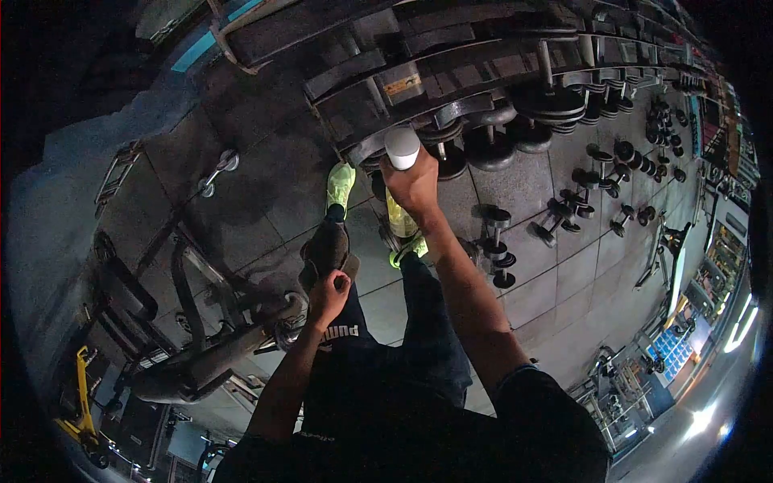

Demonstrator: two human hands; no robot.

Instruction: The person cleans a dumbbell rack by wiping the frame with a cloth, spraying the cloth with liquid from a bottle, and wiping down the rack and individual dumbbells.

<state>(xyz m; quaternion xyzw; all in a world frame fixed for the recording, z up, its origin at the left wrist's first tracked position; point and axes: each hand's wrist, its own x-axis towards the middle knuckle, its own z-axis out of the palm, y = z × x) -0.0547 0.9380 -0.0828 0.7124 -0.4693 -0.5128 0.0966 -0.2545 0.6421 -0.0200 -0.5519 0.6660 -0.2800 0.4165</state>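
Observation:
My right hand (414, 181) is wrapped around the upper part of a bottle with a white top (402, 148). Its yellowish, see-through body (398, 219) shows below my fingers. I hold it out in front of the dumbbell rack (447, 105). Closer to my legs, my left hand (328, 299) is closed on a dark brown cloth (328, 251), which hangs in folds beyond the fingers. Bright yellow-green shoes (341, 185) are on my feet, with the right one partly behind the bottle.
Several dumbbells (498, 241) lie on the grey tiled floor (527, 181) to the right. A lone dumbbell (218, 172) is at the left. A padded exercise machine (193, 354) stands close by my left side. More gym equipment (616, 394) stands at the far right.

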